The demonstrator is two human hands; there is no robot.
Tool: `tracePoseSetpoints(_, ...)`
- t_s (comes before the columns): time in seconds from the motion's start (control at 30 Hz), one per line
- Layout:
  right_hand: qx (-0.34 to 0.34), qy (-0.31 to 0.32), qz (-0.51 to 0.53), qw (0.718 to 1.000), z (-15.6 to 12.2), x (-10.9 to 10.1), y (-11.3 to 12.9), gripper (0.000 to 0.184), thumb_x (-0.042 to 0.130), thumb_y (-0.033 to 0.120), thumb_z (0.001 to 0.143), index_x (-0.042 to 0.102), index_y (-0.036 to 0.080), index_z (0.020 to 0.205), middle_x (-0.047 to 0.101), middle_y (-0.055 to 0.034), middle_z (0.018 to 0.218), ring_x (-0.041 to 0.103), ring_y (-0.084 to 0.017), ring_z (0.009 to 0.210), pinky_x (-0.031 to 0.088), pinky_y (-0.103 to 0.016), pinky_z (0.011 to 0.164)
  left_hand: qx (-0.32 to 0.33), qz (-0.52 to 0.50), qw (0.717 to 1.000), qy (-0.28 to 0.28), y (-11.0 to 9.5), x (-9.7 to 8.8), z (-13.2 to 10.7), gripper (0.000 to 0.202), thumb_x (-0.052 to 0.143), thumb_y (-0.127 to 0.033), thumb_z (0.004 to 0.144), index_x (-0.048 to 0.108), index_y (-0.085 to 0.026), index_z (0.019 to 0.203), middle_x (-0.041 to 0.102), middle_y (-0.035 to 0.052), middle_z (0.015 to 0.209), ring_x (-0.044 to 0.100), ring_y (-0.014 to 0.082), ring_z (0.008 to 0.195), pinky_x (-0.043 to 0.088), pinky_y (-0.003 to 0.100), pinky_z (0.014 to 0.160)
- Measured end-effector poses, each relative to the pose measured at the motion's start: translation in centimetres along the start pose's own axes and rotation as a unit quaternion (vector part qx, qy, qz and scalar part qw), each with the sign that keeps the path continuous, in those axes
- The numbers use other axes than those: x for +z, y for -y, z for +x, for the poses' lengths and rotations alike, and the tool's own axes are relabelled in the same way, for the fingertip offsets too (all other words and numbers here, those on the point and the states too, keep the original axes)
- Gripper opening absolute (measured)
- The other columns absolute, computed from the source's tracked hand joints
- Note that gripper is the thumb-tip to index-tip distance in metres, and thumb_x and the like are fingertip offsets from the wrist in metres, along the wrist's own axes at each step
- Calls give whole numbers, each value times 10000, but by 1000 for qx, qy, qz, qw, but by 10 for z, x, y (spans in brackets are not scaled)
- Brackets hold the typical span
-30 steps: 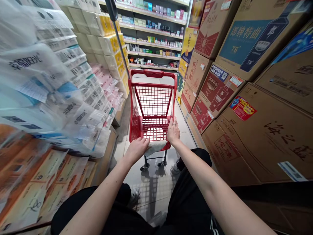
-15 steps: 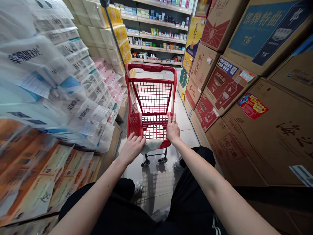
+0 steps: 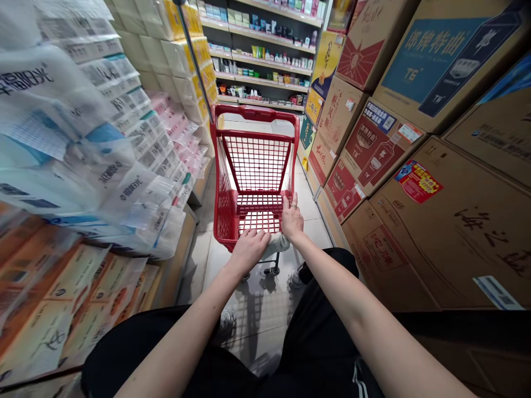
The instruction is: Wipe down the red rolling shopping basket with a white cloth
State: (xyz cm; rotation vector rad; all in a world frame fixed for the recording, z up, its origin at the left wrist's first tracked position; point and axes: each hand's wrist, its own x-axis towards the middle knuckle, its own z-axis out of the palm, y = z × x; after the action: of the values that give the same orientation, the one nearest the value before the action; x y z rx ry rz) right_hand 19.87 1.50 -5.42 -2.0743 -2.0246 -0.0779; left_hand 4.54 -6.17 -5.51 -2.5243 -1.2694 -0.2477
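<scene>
Between stacked cardboard boxes (image 3: 448, 232), both hands gripping red wire-mesh trolley (image 3: 255, 166), white cloth (image 3: 277, 242)

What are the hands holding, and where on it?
The cart, by its near rim: left hand mid-rim, right hand at the right corner, a cloth between them.

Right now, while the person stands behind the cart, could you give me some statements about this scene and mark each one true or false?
1. The left hand and the right hand are both on the near edge of the cart. True.
2. The cart is blue. False: it is red.
3. Cardboard boxes are stacked on the person's right. True.
4. The left hand holds a bottle. False: it grips the cart's edge over a white cloth.
</scene>
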Motion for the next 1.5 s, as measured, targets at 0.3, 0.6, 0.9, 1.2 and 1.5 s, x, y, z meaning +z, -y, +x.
tracePoseSetpoints(0.3,12,30,-7,999,2,-2,-10,745,385,1,826,142,233,1490,20,-175,1556,571,-211,1078,531,-306,798,10,-9,1000,-6,69,-4,-49,246,408,-136,880,546,-213,1068,606,63,963,541,206,978,275,460,1074)
tracePoseSetpoints(0.6,-6,32,-19,999,0,-7,-13,752,382,-13,816,143,212,1492,16,-198,1549,584,-215,1079,534,-297,780,17,23,999,-21,54,-12,-39,205,411,-101,853,575,-206,917,572,37,785,553,188,818,207,512,1123)
tracePoseSetpoints(0.9,-30,27,-19,999,4,-8,-26,728,414,37,816,191,231,1482,-4,-160,1559,628,-195,962,531,-303,777,56,-17,998,-3,75,-4,-44,272,418,-109,859,574,-218,1053,633,64,976,567,198,1021,218,494,1129)
tracePoseSetpoints(1.2,-42,39,-21,998,10,-9,-30,703,411,59,835,189,239,1477,-13,-158,1560,644,-189,926,527,-303,771,77,-1,997,-7,88,0,-49,272,407,-138,893,567,-213,1100,631,69,1082,534,192,1126,221,477,1143)
tracePoseSetpoints(1.5,-61,43,-45,996,14,-17,-46,716,390,33,814,206,244,1473,0,-160,1559,635,-200,940,523,-331,777,58,-9,998,-23,47,-4,-24,141,464,-252,891,582,-188,849,585,46,782,557,190,823,377,431,1020)
